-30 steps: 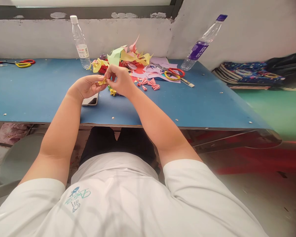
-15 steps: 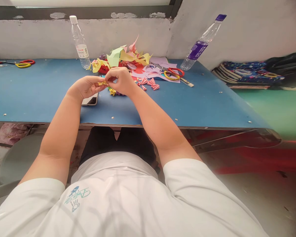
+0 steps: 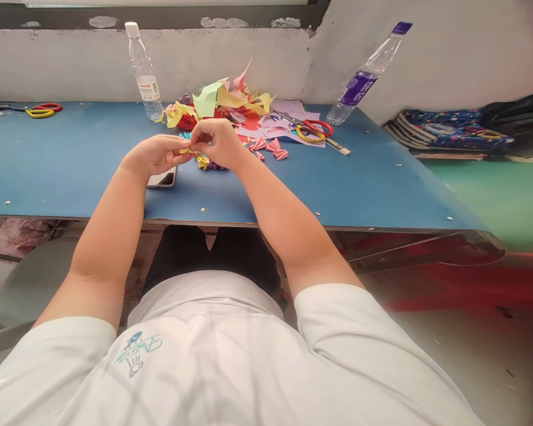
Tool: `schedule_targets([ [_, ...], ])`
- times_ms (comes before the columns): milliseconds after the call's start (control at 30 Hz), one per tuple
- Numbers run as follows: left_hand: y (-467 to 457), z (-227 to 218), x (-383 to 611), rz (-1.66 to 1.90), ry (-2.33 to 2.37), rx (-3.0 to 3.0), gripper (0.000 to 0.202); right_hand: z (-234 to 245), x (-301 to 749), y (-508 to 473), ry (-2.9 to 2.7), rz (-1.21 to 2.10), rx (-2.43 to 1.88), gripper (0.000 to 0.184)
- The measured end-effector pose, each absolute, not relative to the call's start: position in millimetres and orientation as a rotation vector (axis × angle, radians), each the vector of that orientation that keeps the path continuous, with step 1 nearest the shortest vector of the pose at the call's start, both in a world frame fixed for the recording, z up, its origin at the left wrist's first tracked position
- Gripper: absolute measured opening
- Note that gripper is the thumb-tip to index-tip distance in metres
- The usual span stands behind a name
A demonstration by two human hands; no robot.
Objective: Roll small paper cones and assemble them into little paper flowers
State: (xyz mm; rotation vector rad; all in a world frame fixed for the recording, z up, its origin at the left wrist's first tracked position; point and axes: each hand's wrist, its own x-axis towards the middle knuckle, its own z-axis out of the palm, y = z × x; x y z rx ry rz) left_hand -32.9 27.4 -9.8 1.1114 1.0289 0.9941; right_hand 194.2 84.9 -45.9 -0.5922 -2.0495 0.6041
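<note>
Between the fingertips of both hands is a small yellow folded paper piece (image 3: 186,151), partly hidden by the fingers. My left hand (image 3: 157,155) pinches it from the left, and my right hand (image 3: 215,142) closes on it from the right. Just below the right hand lie a yellow paper flower (image 3: 203,162) and some purple folded bits (image 3: 215,166). Blue folded paper (image 3: 185,135) shows behind the fingertips. A phone (image 3: 163,179) lies partly under the left hand. Right of the hands are several pink folded paper cones (image 3: 273,148).
Crumpled coloured paper (image 3: 208,99) is heaped behind the hands. Red-and-yellow scissors (image 3: 311,131) lie on purple scraps beside a glue-like stick (image 3: 338,147). A clear bottle (image 3: 146,83) and a purple-labelled bottle (image 3: 359,86) stand near the wall. More scissors (image 3: 44,110) lie far left on the blue table (image 3: 71,160).
The view has shifted slightly. Both hands stay together on the yellow paper, the right fingers moving a little at it; more of the blue paper behind now shows.
</note>
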Motion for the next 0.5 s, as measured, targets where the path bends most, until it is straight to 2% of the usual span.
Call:
schedule_targets([
  [233,27,-7,-31,1.104,1.002,1.041,0.013,-52,185,87,-1.956,0.646,-0.595,0.029],
  [400,36,-14,-35,1.162,1.013,0.983,0.014,-57,182,91,-1.956,0.64,-0.618,0.041],
  [500,38,-16,-36,1.182,1.004,0.981,0.008,-58,185,96,-1.941,0.623,-0.623,0.047],
])
